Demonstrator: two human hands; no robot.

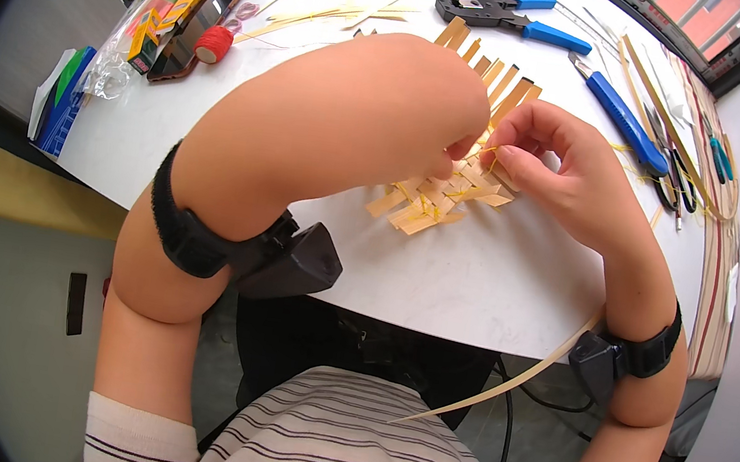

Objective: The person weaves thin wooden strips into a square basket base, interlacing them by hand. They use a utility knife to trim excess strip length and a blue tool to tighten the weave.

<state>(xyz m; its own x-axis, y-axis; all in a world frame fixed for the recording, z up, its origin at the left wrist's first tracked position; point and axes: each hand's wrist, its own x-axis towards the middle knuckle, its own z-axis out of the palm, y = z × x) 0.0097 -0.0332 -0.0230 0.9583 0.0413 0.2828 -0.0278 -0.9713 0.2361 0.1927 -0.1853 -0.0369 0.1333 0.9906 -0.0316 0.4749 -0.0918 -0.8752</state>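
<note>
A small weave of flat bamboo strips lies on the white table in front of me, with loose strip ends sticking out. Short yellow ties run through its near part. At its right side, my right hand pinches a thin yellow thread between thumb and fingertips. My left hand reaches over the weave from the left, fingers curled in close to the same spot; its back and wrist hide most of them and part of the weave. What the left fingertips grip is not visible.
Blue-handled crimping pliers lie at the back. To the right are a blue utility knife and black scissors. A phone, a red thread spool and small boxes stand left. A long strip hangs over the near edge.
</note>
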